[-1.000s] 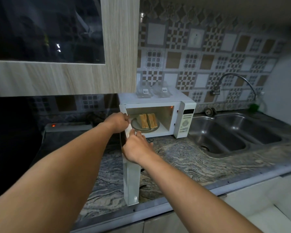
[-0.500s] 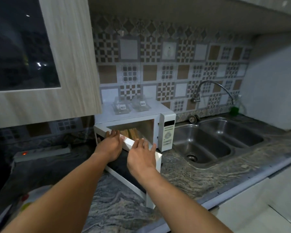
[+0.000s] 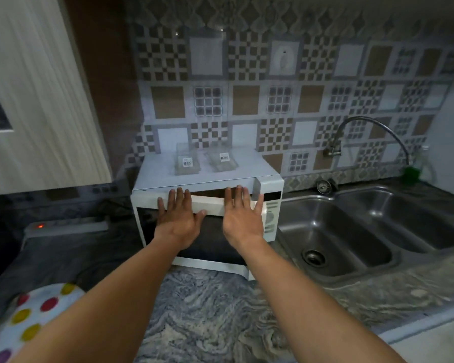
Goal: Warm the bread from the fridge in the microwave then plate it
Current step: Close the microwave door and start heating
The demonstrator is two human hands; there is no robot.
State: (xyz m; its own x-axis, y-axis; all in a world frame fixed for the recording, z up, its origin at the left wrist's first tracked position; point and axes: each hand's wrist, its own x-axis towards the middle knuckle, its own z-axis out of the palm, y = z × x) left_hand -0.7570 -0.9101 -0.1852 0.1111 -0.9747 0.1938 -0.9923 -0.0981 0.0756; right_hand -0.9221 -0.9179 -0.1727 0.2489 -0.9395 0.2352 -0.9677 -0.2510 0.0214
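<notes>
A white microwave (image 3: pixel 247 171) stands on the marble counter against the tiled wall. Its door (image 3: pixel 212 205), white-framed with a dark window, is nearly shut; a narrow lit gap shows along its top edge. My left hand (image 3: pixel 178 216) lies flat on the door's left half, fingers spread. My right hand (image 3: pixel 243 213) presses flat on the door's right half, beside the control panel (image 3: pixel 271 218). The bread is hidden behind the door.
Two clear plastic boxes (image 3: pixel 186 163) with barcode labels sit on top of the microwave. A double steel sink (image 3: pixel 364 239) with a curved tap (image 3: pixel 372 127) lies to the right. A power strip (image 3: pixel 66 226) and a polka-dot plate (image 3: pixel 24 318) are at the left.
The door has swung from wide open to almost shut, pushed by both hands. The bread on its plate inside went out of sight. My view shifted right and closer.
</notes>
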